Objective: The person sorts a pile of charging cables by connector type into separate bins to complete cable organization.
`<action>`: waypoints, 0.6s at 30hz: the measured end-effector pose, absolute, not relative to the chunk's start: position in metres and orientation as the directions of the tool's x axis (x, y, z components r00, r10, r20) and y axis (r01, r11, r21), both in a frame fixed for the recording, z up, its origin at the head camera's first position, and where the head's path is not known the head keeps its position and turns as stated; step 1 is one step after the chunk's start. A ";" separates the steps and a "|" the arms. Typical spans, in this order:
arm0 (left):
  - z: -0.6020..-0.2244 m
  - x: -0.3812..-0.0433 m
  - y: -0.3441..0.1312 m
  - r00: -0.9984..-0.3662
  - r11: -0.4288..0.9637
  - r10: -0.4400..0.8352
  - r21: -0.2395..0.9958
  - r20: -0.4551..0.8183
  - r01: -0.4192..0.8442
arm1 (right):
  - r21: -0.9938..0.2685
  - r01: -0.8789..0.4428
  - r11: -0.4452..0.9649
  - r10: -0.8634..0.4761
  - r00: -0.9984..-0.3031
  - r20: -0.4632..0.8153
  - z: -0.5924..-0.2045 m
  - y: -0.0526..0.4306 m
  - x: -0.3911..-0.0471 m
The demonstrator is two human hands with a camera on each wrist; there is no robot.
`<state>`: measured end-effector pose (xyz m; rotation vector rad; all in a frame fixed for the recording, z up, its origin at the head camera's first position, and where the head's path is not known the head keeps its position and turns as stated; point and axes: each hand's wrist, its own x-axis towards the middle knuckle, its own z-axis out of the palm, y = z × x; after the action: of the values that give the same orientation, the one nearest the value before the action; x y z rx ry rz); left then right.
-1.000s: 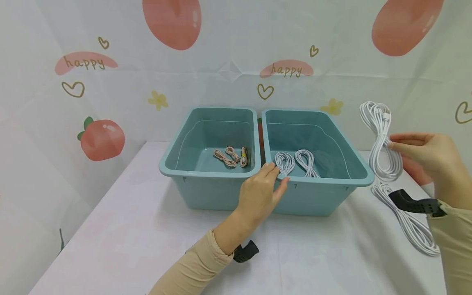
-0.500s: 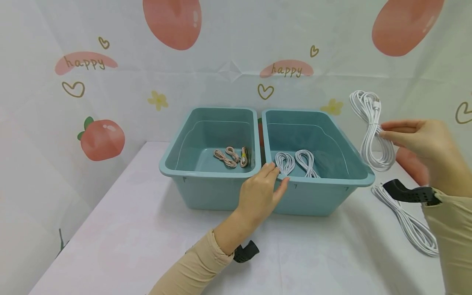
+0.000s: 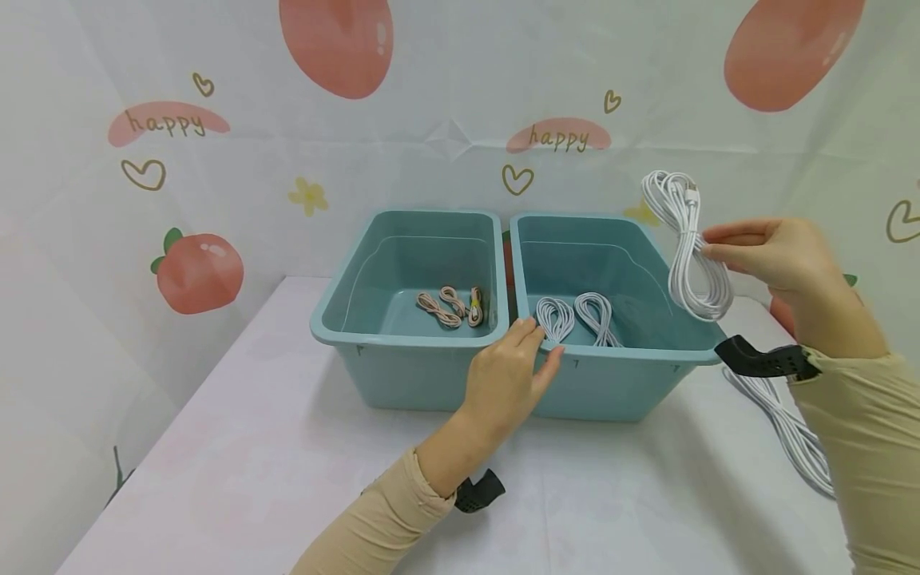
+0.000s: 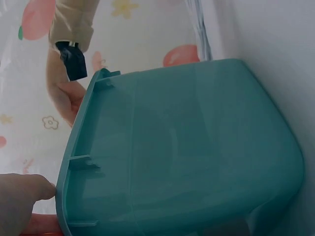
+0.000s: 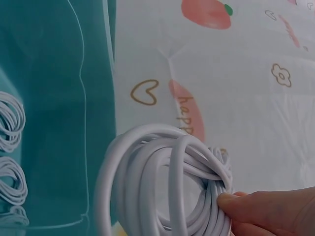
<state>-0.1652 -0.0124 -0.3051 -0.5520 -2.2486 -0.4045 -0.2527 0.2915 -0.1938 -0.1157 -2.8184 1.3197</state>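
Observation:
My right hand (image 3: 779, 251) pinches a bundled white charging cable (image 3: 683, 247) between thumb and fingers, above the right end of the right teal bin (image 3: 632, 356). In the right wrist view, the thumb presses on the loops of the cable (image 5: 167, 182). My left hand (image 3: 506, 375) rests on the front rims where the two bins meet, thumb spread to the right. The left wrist view shows its thumb (image 4: 37, 188) touching the bin's rim. Two coiled white cables (image 3: 556, 319) lie inside the right bin, partly hidden by its front wall.
The left teal bin (image 3: 402, 341) contains several small brownish tied cords (image 3: 440, 310), one with a yellow band. Another long white cable bundle (image 3: 787, 431) lies on the table (image 3: 611, 495) at the right, partly covered by the right forearm. A printed cloth wall (image 3: 431, 96) stands behind.
My right hand has carried the white cable leftward and upward, from beside the right bin to over its right edge. The left hand stays in place.

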 end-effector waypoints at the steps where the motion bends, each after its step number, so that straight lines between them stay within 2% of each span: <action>1: -0.305 -0.165 -0.013 -0.608 0.856 0.261 0.112 0.750 0.505 | -0.762 0.056 0.646 0.074 -0.997 -0.011 -0.193 0.290 -0.254; 18: -0.305 -0.165 -0.013 -0.597 0.853 0.257 0.113 0.760 0.510 | -0.715 -0.047 0.698 -0.005 -0.998 0.061 -0.197 0.248 -0.281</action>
<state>-0.1650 -0.0126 -0.3052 -0.5539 -2.2318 -0.4102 -0.2814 0.2478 -0.1965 0.0444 -2.8445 1.1998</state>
